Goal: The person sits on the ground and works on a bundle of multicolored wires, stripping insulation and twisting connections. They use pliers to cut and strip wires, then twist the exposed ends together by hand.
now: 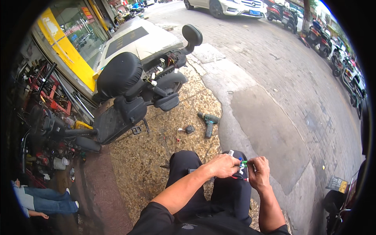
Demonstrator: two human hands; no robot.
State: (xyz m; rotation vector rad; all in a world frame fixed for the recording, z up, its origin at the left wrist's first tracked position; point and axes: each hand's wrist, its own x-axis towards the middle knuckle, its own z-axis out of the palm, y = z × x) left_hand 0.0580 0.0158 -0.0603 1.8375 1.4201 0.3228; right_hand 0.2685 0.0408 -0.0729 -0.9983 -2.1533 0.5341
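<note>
Above my right knee, both hands meet at a small bunch of coloured wires and connectors [242, 167], with green, blue, white and red parts showing. My left hand [224, 165] is closed on the bunch from the left, and a white piece sticks up past its fingers. My right hand [258, 172] pinches a green piece on the right side of the bunch; its exact kind is too small to tell. A grey ribbed edge [192, 170] shows beside my left forearm, mostly hidden by it.
Ahead on the pebbled ground lie a cordless drill [209, 124] and a small black part [190, 129] with red wires. A black electric scooter [129, 105] with exposed wiring stands left. A person's legs [51, 203] appear lower left. A white car [231, 7] is on the road.
</note>
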